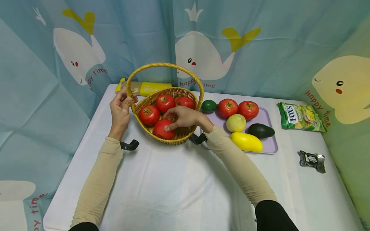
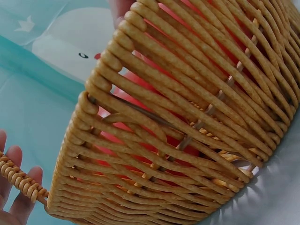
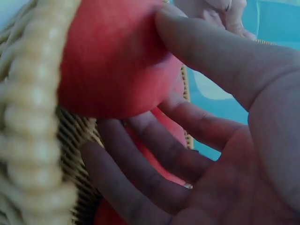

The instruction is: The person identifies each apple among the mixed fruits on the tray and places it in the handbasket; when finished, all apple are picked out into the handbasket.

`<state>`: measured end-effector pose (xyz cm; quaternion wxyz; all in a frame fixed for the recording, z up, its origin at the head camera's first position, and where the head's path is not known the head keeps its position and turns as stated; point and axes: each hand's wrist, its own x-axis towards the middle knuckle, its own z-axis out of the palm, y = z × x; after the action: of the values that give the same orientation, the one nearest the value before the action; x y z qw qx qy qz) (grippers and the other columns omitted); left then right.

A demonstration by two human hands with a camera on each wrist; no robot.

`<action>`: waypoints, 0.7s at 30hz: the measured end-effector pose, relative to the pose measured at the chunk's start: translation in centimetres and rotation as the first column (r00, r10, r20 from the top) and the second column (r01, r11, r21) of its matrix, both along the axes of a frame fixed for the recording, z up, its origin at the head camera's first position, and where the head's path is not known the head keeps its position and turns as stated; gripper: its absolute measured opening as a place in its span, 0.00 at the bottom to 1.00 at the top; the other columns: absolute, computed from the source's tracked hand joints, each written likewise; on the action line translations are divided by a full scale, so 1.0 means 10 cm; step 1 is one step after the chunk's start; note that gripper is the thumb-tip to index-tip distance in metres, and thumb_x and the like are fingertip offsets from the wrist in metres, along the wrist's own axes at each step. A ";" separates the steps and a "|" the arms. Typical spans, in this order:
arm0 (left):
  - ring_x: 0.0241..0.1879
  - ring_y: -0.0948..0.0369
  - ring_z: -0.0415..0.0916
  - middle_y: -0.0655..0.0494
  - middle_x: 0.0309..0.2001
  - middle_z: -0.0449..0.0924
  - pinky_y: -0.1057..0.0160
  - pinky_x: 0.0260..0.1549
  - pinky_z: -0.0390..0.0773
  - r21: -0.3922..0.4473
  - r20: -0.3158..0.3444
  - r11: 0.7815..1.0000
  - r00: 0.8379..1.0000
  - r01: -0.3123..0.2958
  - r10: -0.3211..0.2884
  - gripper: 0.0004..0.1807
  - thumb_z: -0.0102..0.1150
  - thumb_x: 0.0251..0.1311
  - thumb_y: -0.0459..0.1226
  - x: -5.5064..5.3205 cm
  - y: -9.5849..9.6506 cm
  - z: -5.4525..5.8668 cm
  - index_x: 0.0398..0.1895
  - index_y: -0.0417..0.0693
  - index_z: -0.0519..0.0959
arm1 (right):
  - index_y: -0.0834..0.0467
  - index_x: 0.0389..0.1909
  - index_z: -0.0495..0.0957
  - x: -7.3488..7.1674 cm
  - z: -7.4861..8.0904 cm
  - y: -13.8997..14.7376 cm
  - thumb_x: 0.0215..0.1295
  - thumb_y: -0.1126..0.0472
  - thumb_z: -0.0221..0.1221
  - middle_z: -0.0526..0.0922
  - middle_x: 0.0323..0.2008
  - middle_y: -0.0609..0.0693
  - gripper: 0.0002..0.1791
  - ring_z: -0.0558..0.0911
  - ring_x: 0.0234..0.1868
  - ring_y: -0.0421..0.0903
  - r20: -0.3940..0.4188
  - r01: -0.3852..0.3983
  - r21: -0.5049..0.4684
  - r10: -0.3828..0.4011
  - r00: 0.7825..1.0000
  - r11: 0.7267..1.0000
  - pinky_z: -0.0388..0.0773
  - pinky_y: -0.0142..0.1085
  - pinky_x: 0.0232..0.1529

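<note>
A wicker basket (image 1: 185, 140) with a tall arched handle stands on the white table, holding several red apples. My left hand (image 1: 120, 107) grips the left foot of the handle, fingers curled round it in the left wrist view. Inside the basket, my right hand (image 1: 185, 117) holds the front red apple (image 1: 163, 129). Its thumb presses the apple's side, and its fingers curl under it in the right wrist view (image 3: 117, 56). Two more apples, the left one (image 1: 149, 115) and the back one (image 1: 165, 103), sit close by; another (image 1: 185, 102) is partly behind the right hand.
Right of the basket is a lilac tray (image 1: 270, 147) with two red apples, a pale round fruit (image 1: 236, 123), a yellow mango (image 1: 246, 142), an avocado (image 1: 261, 131) and a small green fruit (image 1: 209, 106). Beyond lie a green FOX'S bag (image 1: 300, 117), a black wrapper (image 1: 311, 161) and a yellow pack (image 1: 153, 88).
</note>
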<state>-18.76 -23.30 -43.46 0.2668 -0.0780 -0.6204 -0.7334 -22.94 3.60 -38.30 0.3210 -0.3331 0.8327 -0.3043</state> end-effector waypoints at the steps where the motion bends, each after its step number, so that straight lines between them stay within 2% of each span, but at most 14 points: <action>1: 0.41 0.55 0.83 0.50 0.41 0.84 0.65 0.48 0.87 0.002 -0.002 1.000 1.000 0.001 -0.001 0.11 0.53 0.76 0.27 0.00 0.00 0.00 0.53 0.44 0.82 | 0.56 0.64 0.80 0.01 0.00 -0.02 0.62 0.50 0.76 0.85 0.56 0.51 0.31 0.81 0.60 0.49 -0.006 0.001 0.004 -0.001 1.000 1.000 0.80 0.42 0.66; 6: 0.42 0.55 0.83 0.51 0.42 0.84 0.65 0.49 0.87 -0.014 0.004 1.000 1.000 -0.005 0.005 0.11 0.53 0.77 0.27 0.00 0.00 0.00 0.53 0.45 0.82 | 0.57 0.61 0.80 0.08 -0.01 -0.12 0.53 0.53 0.82 0.85 0.49 0.51 0.35 0.81 0.52 0.48 -0.101 0.005 0.011 -0.004 0.995 1.000 0.82 0.39 0.57; 10: 0.43 0.53 0.83 0.50 0.42 0.84 0.65 0.50 0.87 -0.019 0.012 1.000 1.000 -0.009 0.010 0.10 0.53 0.77 0.28 0.00 -0.01 0.00 0.53 0.45 0.82 | 0.56 0.58 0.80 0.14 -0.02 -0.20 0.45 0.55 0.86 0.85 0.44 0.50 0.38 0.81 0.49 0.47 -0.210 0.013 0.008 -0.011 0.978 1.000 0.79 0.39 0.56; 13: 0.42 0.53 0.84 0.51 0.41 0.84 0.65 0.50 0.87 -0.013 0.010 1.000 1.000 -0.009 0.009 0.09 0.53 0.77 0.28 0.01 -0.01 0.00 0.54 0.38 0.81 | 0.55 0.57 0.81 0.17 -0.01 -0.23 0.42 0.56 0.87 0.85 0.42 0.47 0.39 0.80 0.48 0.45 -0.261 0.005 0.011 -0.002 0.965 1.000 0.74 0.41 0.58; 15: 0.42 0.54 0.84 0.52 0.41 0.84 0.65 0.49 0.87 -0.018 0.008 1.000 1.000 -0.010 0.010 0.10 0.53 0.77 0.28 0.00 -0.01 0.00 0.54 0.33 0.80 | 0.54 0.56 0.82 0.18 0.01 -0.23 0.42 0.57 0.87 0.85 0.41 0.46 0.37 0.81 0.48 0.44 -0.252 -0.013 -0.010 0.010 0.968 1.000 0.72 0.40 0.60; 17: 0.42 0.55 0.84 0.53 0.41 0.85 0.65 0.49 0.87 -0.013 0.006 1.000 1.000 -0.009 0.009 0.10 0.53 0.77 0.27 0.00 -0.01 0.00 0.54 0.31 0.79 | 0.54 0.55 0.84 0.18 0.02 -0.22 0.46 0.59 0.86 0.87 0.41 0.45 0.33 0.82 0.48 0.44 -0.191 -0.027 -0.064 0.015 0.982 0.998 0.75 0.38 0.59; 21: 0.41 0.56 0.84 0.52 0.41 0.85 0.65 0.49 0.87 -0.016 0.000 1.000 1.000 -0.006 0.006 0.09 0.53 0.77 0.27 0.00 -0.01 0.01 0.53 0.37 0.81 | 0.57 0.52 0.86 0.14 0.01 -0.16 0.56 0.62 0.80 0.90 0.39 0.48 0.23 0.86 0.47 0.45 -0.058 -0.005 -0.204 -0.007 0.998 0.979 0.85 0.36 0.50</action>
<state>-18.77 -23.37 -43.36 0.2684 -0.0780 -0.6265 -0.7276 -21.49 2.01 -38.18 0.2603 -0.3726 0.8063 -0.3785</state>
